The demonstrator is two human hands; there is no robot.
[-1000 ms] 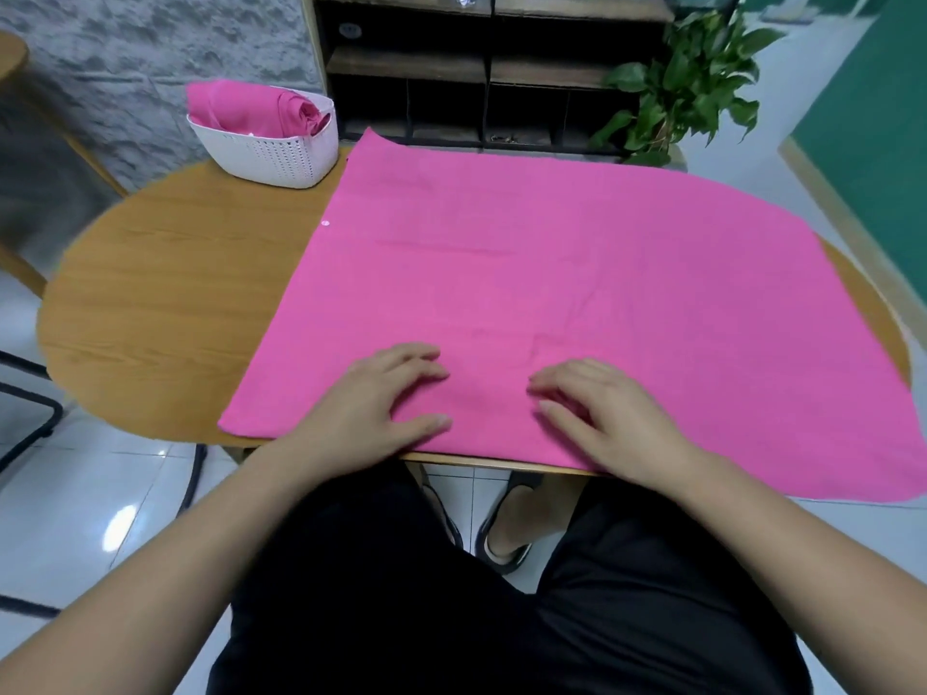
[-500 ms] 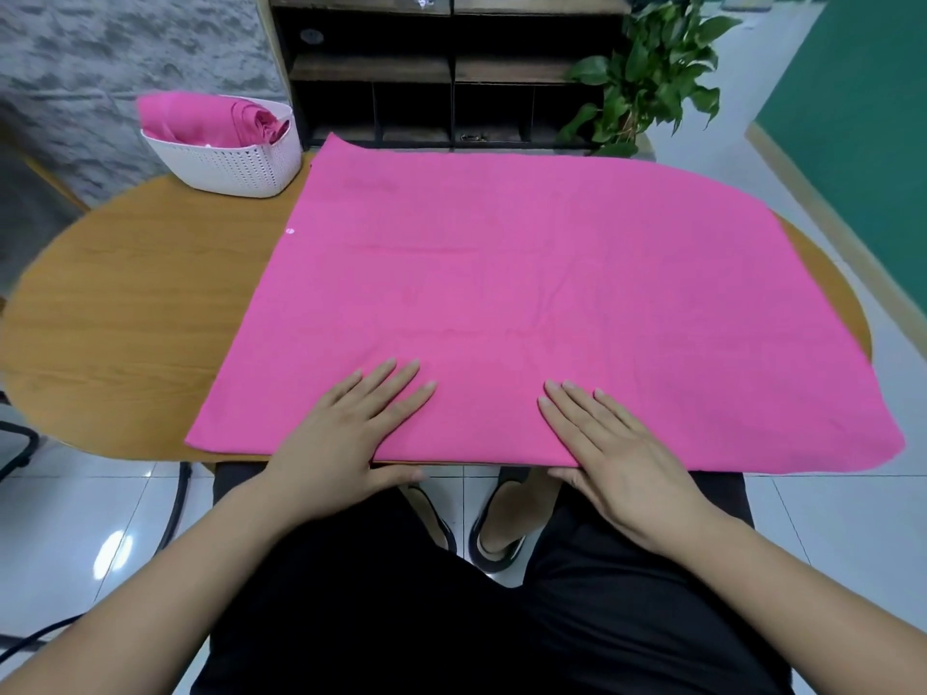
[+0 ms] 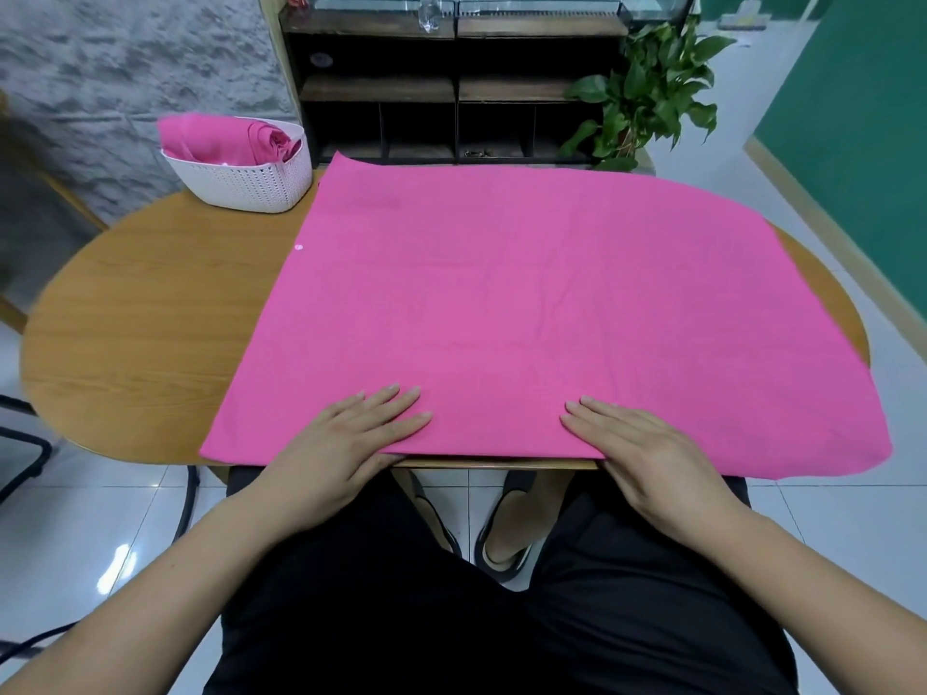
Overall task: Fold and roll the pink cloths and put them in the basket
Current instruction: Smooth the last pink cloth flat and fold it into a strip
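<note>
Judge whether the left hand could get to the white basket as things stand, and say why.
Probably yes. The left hand lies flat on the pink cloth at the near edge, and only bare table separates it from the white basket, far left.

A wooden oval counter (image 3: pixel 150 333) stands on a glossy white tiled floor (image 3: pixel 90 519). Behind its far edge is a dark wooden shelf unit (image 3: pixel 451 87) with open compartments, and a leafy green potted plant (image 3: pixel 647 92) just to its right. A rough grey wall (image 3: pixel 125 57) lies far left, a green wall (image 3: pixel 863 117) far right. A black chair frame (image 3: pixel 25 443) shows at the left edge.
</note>
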